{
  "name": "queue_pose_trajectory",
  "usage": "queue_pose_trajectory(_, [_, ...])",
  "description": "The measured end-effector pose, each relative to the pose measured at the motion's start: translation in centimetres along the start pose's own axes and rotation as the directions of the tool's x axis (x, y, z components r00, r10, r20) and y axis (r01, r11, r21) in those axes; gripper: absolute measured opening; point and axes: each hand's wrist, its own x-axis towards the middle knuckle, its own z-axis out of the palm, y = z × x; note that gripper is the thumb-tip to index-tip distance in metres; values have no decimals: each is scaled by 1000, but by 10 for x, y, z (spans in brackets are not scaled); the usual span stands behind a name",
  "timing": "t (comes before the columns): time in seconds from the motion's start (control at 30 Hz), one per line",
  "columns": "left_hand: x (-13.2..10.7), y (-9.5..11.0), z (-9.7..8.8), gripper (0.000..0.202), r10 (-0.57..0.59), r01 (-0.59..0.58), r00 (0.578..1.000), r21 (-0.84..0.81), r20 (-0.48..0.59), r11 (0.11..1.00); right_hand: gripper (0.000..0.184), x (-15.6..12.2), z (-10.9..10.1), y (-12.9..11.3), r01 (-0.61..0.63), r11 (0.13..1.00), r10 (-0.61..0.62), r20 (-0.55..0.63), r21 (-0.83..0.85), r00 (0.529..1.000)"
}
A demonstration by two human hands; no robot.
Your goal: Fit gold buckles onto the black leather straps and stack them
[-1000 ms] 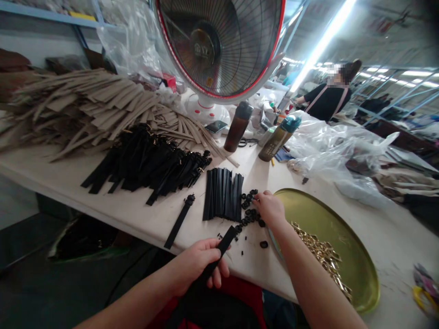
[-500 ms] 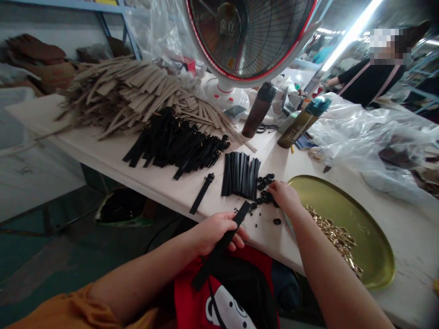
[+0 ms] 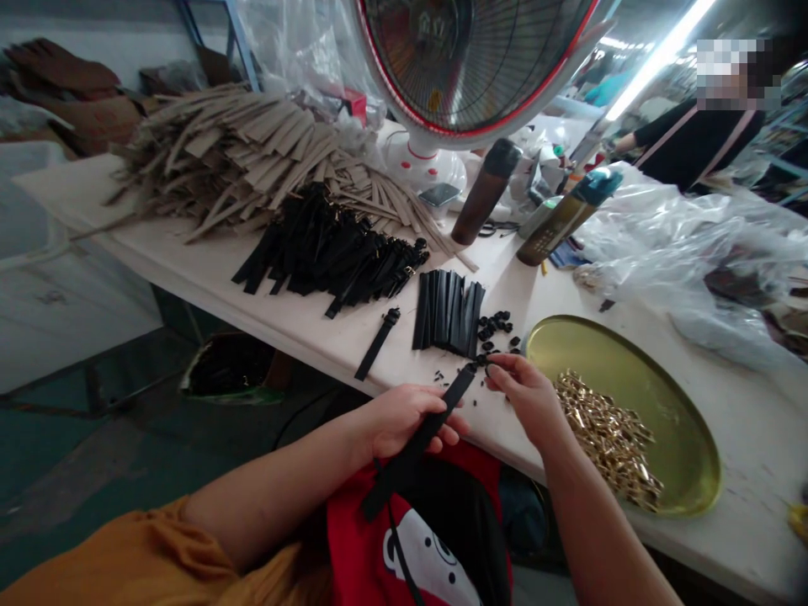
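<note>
**Black strap (image 3: 409, 454) at the table (image 3: 334, 338) edge**

Left hand (image 3: 407, 418) is curling half-closed around the strap, which is slanting over the front edge. Right hand (image 3: 528, 397) is pinching a small black loop (image 3: 482, 360) at the strap's upper end, thumb and forefinger nearly meeting. Black strips (image 3: 447, 313) are lying just beyond; gold-coloured tray (image 3: 685, 446) is sitting right.

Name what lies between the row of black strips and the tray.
In the head view, small black loops lie on the tabletop between the black strips and gold tray; the right hand is at the near end.
</note>
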Motion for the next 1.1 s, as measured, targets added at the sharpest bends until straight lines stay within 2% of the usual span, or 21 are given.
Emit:
queue_pose_trajectory(0.1, [5, -5, 1, 22, -52, 52, 999, -51, 12, 997, 38, -35, 5, 8, -197, 944, 187, 62, 264, 980])
queue_pose_trajectory(0.2, [10, -10, 5, 22, -97, 97, 995, -74, -1, 993, 30, -55, 5, 19, -358, 788, 341, 130, 501, 931])
queue_pose_trajectory(0.3, [15, -13, 8, 23, -134, 133, 991, -121, 3, 984, 25, -62, 4, 24, -440, 660, 400, 211, 609, 892])
queue_pose_trajectory(0.5, [23, -11, 11, 29, -204, 203, 979, -199, 15, 959, 22, -63, 6, 23, -464, 617, 433, 218, 636, 875])
queue_pose_trajectory(0.67, [30, -6, 8, 26, -227, 223, 974, -163, -7, 961, 24, -60, 9, 23, -413, 575, 439, 159, 706, 884])
queue_pose_trajectory(0.73, [32, -2, 5, 27, -160, 158, 987, -87, -26, 984, 30, -59, 11, 21, -397, 554, 433, 154, 732, 888])
queue_pose_trajectory(0.83, [32, 5, 2, 28, 73, -71, 997, 175, -4, 982, 30, -60, 13, 14, -375, 520, 420, 153, 767, 894])
queue_pose_trajectory(0.9, [29, 8, 2, 27, 246, -229, 969, 422, 15, 877, 27, -61, 16, 9, -361, 489, 410, 155, 794, 899])
queue_pose_trajectory(0.97, [25, 8, 4, 27, 387, -310, 921, 663, 33, 682, 25, -64, 18, 4, -351, 458, 397, 166, 816, 903])
queue_pose_trajectory(1.03, [20, 4, 6, 24, 484, -323, 872, 824, 69, 465, 24, -67, 20, 2, -339, 455, 381, 164, 823, 910])
queue_pose_trajectory(1.1, [16, -2, 7, 22, 527, -308, 843, 898, 104, 316, 23, -71, 21, 1, -320, 503, 362, 140, 803, 922])
